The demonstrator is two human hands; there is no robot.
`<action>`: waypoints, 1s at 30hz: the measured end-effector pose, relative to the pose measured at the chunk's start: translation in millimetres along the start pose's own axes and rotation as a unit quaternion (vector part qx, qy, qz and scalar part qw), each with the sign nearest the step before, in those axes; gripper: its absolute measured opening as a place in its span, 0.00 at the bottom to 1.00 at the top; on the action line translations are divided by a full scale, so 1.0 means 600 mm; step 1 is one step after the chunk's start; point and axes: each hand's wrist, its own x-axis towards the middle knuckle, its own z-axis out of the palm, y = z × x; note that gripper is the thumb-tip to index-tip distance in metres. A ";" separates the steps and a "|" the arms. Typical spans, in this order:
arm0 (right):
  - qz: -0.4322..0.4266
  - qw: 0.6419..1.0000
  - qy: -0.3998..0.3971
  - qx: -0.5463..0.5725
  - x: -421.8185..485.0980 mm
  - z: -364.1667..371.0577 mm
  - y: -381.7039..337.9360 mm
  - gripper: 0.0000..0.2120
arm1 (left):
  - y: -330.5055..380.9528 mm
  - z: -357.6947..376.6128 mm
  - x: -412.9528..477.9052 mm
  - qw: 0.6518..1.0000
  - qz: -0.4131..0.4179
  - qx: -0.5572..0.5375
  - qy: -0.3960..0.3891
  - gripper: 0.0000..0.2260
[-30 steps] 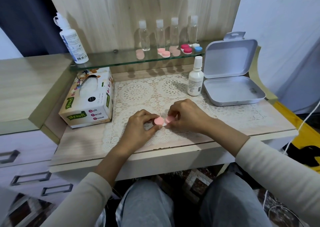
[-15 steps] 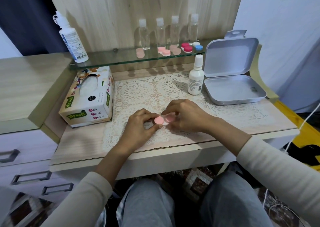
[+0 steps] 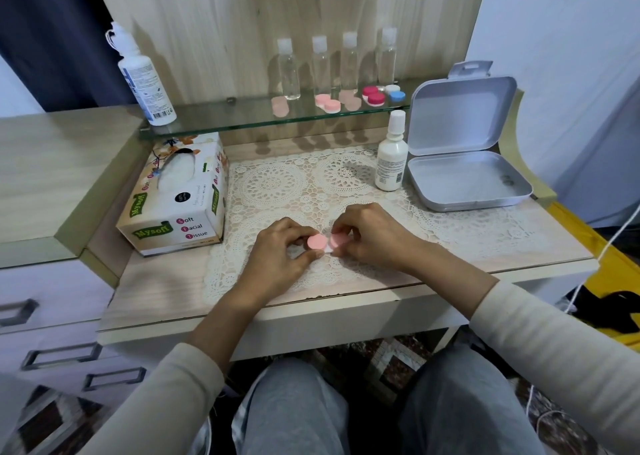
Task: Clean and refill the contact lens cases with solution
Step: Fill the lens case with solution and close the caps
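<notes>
In the head view, the pink case (image 3: 317, 242) is held just above the doily (image 3: 277, 184), near the middle of the table's (image 3: 156, 281) front edge. The left hand (image 3: 277, 260) pinches its left cap, fingers clamped on it. The right hand (image 3: 369, 234) has its fingers curled round the right cap. This looks like opening the case: best to let the left hand hold the body steady while the right alone twists, keeping the case level and low so any old solution does not spill. The bottle (image 3: 391, 158) stands capped toward the back right, beside the open tin (image 3: 460, 180), and the tissue box (image 3: 180, 208) lies along the left edge. Both are within reach for wiping and refilling.
</notes>
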 end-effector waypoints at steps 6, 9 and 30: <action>-0.008 1.000 0.013 0.005 -0.003 0.005 0.008 0.12 | 0.001 0.000 0.001 1.000 -0.001 0.001 -0.002 0.14; -0.006 1.000 0.023 0.019 -0.010 0.005 0.010 0.14 | 0.001 -0.001 -0.002 1.000 -0.001 0.002 -0.003 0.14; 0.043 0.995 0.067 -0.053 -0.043 -0.007 0.080 0.24 | 0.005 -0.012 0.006 1.000 -0.018 -0.017 -0.012 0.13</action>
